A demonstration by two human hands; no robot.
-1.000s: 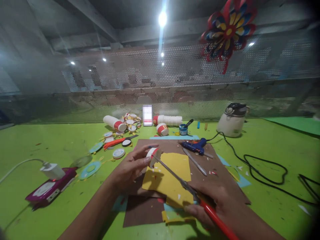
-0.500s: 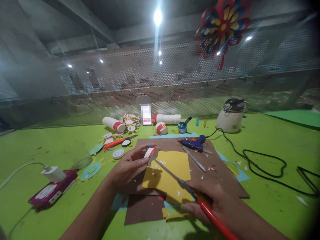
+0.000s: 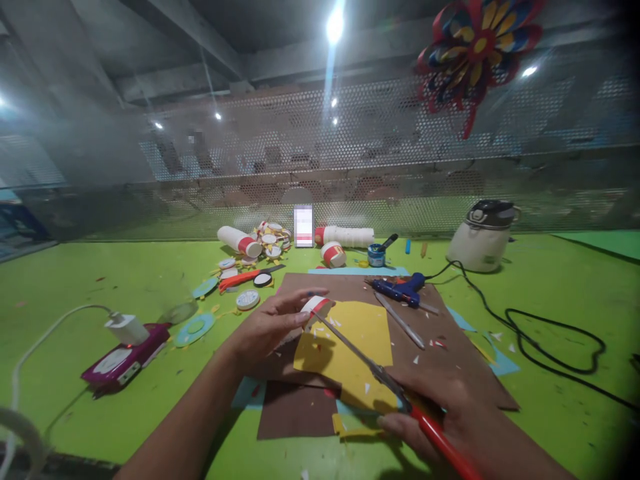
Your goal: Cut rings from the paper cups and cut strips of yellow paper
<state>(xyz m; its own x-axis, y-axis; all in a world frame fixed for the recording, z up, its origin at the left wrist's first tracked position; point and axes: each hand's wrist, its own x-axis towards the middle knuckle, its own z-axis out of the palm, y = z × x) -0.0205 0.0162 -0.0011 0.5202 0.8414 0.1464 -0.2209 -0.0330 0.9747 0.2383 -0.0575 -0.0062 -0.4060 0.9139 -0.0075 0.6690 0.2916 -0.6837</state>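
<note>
My left hand (image 3: 273, 327) pinches a small piece of a red-and-white paper cup (image 3: 317, 305) between thumb and fingers. In my right hand (image 3: 435, 407) is a pair of red-handled scissors (image 3: 375, 368), their long blades reaching up and left to the edge of the cup piece. Below lies a yellow paper sheet (image 3: 350, 333) on a brown board (image 3: 430, 360), with white and red snippets scattered over both. A silver pen (image 3: 401, 321) and a blue glue gun (image 3: 400, 291) rest on the board to the right.
Behind stand a phone (image 3: 303, 227), stacked paper cups (image 3: 347, 236), a blue jar (image 3: 376, 256) and a white kettle (image 3: 480, 237). An orange cutter (image 3: 245, 278) and a heap of paper suns (image 3: 273, 239) lie left. A purple power strip (image 3: 127, 360) sits nearer; a black cord (image 3: 510, 333) loops right.
The whole view has shifted, so things appear further right. My left hand still holds the cup piece, now tilted slightly differently against the scissor blades.
</note>
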